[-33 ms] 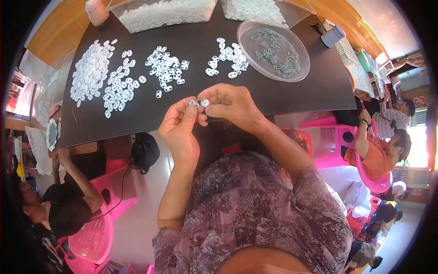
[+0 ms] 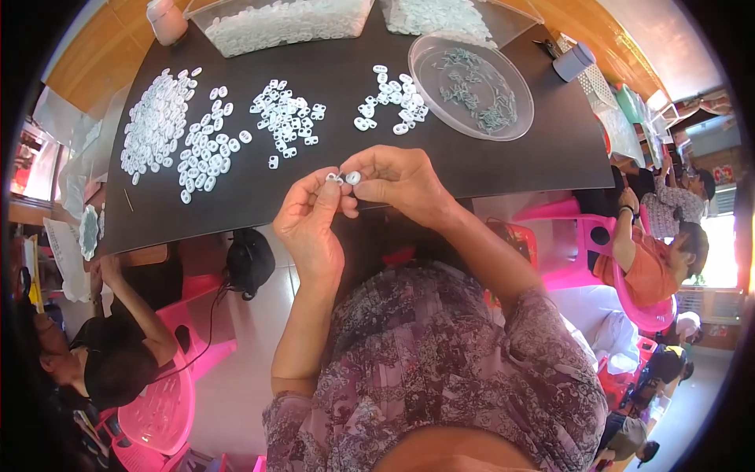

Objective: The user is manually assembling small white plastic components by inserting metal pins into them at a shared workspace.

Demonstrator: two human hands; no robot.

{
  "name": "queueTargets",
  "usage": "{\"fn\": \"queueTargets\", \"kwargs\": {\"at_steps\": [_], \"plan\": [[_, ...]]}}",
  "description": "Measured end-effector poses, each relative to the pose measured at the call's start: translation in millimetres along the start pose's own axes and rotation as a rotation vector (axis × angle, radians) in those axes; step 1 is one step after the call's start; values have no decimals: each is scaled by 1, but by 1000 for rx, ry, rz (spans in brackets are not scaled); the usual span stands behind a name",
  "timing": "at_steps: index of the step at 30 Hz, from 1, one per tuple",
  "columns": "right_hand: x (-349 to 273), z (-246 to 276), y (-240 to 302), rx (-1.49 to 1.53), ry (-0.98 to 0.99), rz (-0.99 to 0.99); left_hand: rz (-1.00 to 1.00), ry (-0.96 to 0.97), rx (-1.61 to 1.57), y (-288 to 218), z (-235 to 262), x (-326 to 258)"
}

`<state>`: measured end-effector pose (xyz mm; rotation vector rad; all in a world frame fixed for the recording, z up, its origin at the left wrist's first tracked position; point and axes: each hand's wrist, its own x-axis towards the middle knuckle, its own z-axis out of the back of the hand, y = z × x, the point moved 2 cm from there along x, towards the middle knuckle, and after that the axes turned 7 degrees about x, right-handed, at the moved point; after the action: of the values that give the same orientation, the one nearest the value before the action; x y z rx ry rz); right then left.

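Above the table's near edge, my left hand (image 2: 311,224) and my right hand (image 2: 403,182) meet, fingertips close together. My left thumb and fingers pinch a small white plastic piece with holes (image 2: 333,178). Between my right thumb and fingers sits a small white oval plastic piece (image 2: 354,178). Whether the two pieces are joined is too small to tell. Beyond my hands lie a loose group of white two-holed pieces (image 2: 287,118) and a smaller group of white pieces (image 2: 405,101).
Two more heaps of white oval pieces (image 2: 206,157) (image 2: 157,122) cover the dark table's (image 2: 503,169) left. A round clear tray (image 2: 421,79) holds small grey-green parts. Clear bins (image 2: 358,27) of white pieces stand behind. People sit on both sides near pink chairs (image 2: 169,409).
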<state>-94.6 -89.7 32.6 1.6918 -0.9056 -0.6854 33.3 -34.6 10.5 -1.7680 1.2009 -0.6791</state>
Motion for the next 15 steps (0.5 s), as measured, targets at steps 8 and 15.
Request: {"fn": "queueTargets", "kwargs": {"at_steps": [8, 15], "plan": [[0, 3, 1, -191, -99, 33, 53, 13, 5, 0, 6, -3], [1, 4, 2, -174, -144, 10, 33, 11, 79, -2, 4, -9]]}}
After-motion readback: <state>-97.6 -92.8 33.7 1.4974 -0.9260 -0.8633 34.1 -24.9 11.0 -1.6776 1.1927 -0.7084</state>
